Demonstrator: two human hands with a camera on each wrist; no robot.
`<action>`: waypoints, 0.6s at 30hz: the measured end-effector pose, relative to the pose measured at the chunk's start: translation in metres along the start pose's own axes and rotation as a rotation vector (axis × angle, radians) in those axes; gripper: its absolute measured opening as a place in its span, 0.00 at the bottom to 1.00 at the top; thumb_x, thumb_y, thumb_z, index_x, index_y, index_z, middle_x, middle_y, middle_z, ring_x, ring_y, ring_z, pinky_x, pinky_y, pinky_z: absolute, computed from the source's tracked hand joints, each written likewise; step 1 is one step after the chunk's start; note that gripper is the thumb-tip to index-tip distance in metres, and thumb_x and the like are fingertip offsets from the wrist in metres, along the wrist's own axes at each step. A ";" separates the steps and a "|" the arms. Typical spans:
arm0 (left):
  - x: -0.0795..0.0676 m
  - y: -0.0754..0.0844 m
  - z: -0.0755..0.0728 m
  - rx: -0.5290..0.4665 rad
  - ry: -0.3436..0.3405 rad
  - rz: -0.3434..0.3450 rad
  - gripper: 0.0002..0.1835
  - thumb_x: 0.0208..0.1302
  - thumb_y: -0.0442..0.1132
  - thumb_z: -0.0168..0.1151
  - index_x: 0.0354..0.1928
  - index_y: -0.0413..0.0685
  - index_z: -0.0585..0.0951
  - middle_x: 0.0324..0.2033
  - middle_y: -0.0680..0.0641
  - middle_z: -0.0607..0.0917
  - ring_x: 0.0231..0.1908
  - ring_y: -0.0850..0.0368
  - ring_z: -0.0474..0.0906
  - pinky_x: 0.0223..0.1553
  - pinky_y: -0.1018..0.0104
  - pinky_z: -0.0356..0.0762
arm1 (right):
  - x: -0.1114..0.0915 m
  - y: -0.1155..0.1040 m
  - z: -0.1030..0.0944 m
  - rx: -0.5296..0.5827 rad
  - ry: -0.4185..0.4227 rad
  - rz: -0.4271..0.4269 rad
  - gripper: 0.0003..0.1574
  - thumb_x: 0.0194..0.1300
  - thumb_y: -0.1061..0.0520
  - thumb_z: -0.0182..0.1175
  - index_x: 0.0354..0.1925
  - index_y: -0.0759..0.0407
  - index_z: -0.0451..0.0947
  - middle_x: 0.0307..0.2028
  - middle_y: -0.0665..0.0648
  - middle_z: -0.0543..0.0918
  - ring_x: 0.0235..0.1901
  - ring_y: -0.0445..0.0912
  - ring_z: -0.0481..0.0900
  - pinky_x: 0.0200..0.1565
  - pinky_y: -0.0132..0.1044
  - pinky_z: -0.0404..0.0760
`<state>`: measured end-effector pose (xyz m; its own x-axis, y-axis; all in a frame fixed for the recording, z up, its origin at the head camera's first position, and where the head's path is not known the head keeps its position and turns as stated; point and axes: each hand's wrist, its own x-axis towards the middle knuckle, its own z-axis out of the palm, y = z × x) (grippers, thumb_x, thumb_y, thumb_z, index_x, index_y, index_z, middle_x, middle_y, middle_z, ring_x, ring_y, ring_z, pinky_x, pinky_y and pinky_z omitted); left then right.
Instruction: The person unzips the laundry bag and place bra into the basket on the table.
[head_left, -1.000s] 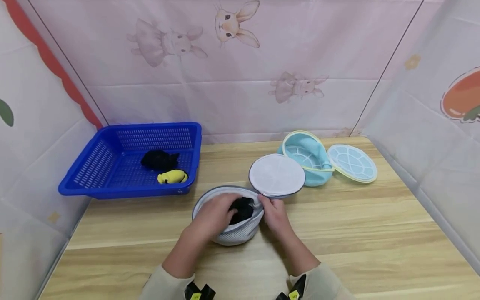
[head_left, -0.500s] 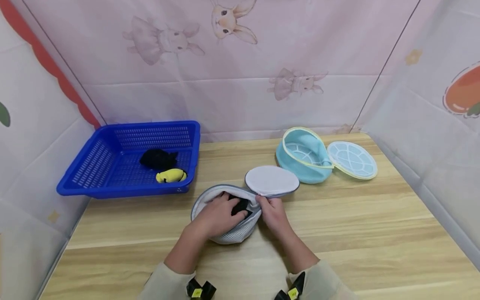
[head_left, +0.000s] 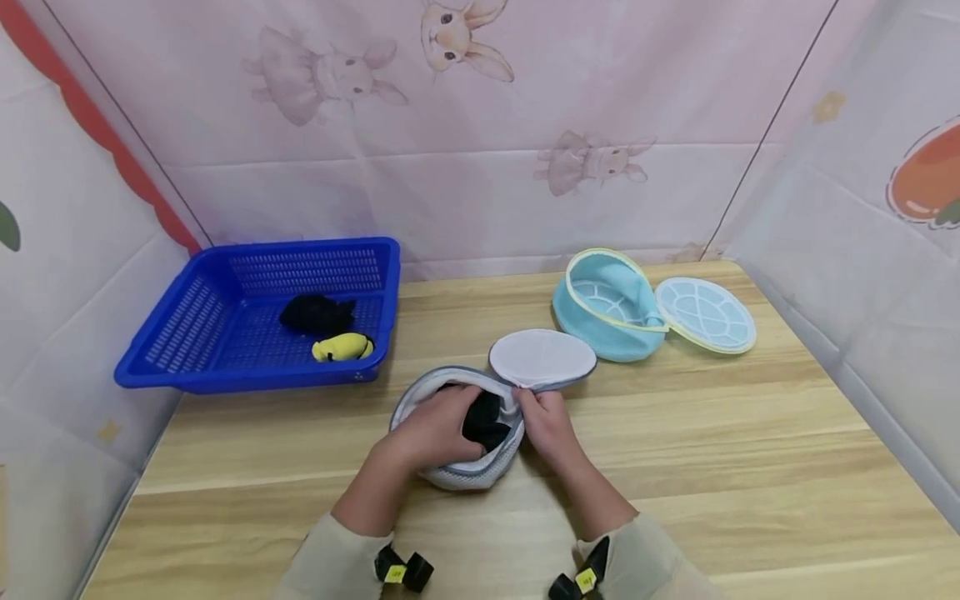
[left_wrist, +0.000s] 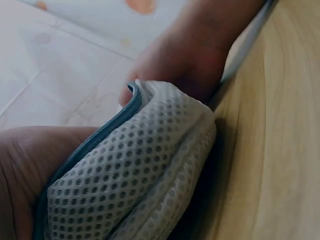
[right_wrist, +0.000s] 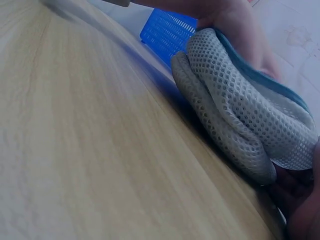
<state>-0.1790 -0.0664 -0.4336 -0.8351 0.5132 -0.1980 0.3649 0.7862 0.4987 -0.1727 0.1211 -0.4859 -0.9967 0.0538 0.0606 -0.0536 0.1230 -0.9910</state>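
A round grey mesh laundry bag with a dark zip edge stands unzipped on the table. Its white-lined lid is folded back to the far right. Inside lies a bunched black cloth item. My left hand reaches into the bag against this cloth, thumb and forefinger apart. Its fingertips are hidden, so a grip cannot be made out. My right hand pinches the bag's rim beside the lid's hinge. In the right wrist view, the mesh side stands between the two hands.
A blue plastic basket at the left holds a black fabric bundle and a yellow bundle with black trim. Behind the grey bag, a light-blue mesh bag stands unzipped, its lid lying to the right. Printed sheets surround the table.
My left hand has moved about inside the bag, and more black cloth shows between thumb and forefinger. The grey lid has tipped to a flatter angle. My right hand keeps its hold on the rim.
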 end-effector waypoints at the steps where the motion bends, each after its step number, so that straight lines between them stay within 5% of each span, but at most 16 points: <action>1: 0.003 0.001 0.001 0.030 0.014 -0.013 0.42 0.50 0.48 0.75 0.68 0.49 0.69 0.61 0.47 0.77 0.62 0.50 0.72 0.64 0.53 0.71 | 0.000 0.000 0.000 -0.003 0.001 0.005 0.17 0.67 0.64 0.53 0.51 0.68 0.79 0.48 0.62 0.83 0.49 0.41 0.76 0.57 0.30 0.73; 10: 0.023 0.009 -0.001 0.266 0.116 0.010 0.17 0.50 0.37 0.73 0.44 0.50 0.82 0.41 0.51 0.86 0.45 0.53 0.81 0.48 0.56 0.79 | -0.001 -0.003 -0.004 -0.044 0.030 0.063 0.16 0.68 0.61 0.54 0.49 0.68 0.80 0.47 0.61 0.83 0.47 0.42 0.76 0.56 0.32 0.74; 13: 0.024 0.009 0.000 0.280 0.142 0.027 0.09 0.53 0.35 0.71 0.38 0.52 0.83 0.38 0.52 0.86 0.43 0.54 0.81 0.45 0.55 0.80 | 0.000 -0.002 -0.004 -0.046 0.032 0.067 0.16 0.68 0.61 0.54 0.50 0.69 0.80 0.48 0.62 0.83 0.47 0.43 0.76 0.56 0.34 0.75; 18: 0.014 0.003 0.001 0.203 0.242 0.031 0.10 0.57 0.36 0.68 0.42 0.54 0.84 0.41 0.53 0.87 0.45 0.56 0.82 0.48 0.56 0.79 | 0.002 0.001 -0.005 -0.048 0.027 0.042 0.18 0.69 0.61 0.53 0.52 0.68 0.79 0.50 0.62 0.83 0.50 0.44 0.77 0.59 0.39 0.74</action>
<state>-0.1889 -0.0566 -0.4358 -0.8870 0.4605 0.0338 0.4463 0.8364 0.3182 -0.1741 0.1260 -0.4858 -0.9960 0.0864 0.0231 -0.0083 0.1675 -0.9858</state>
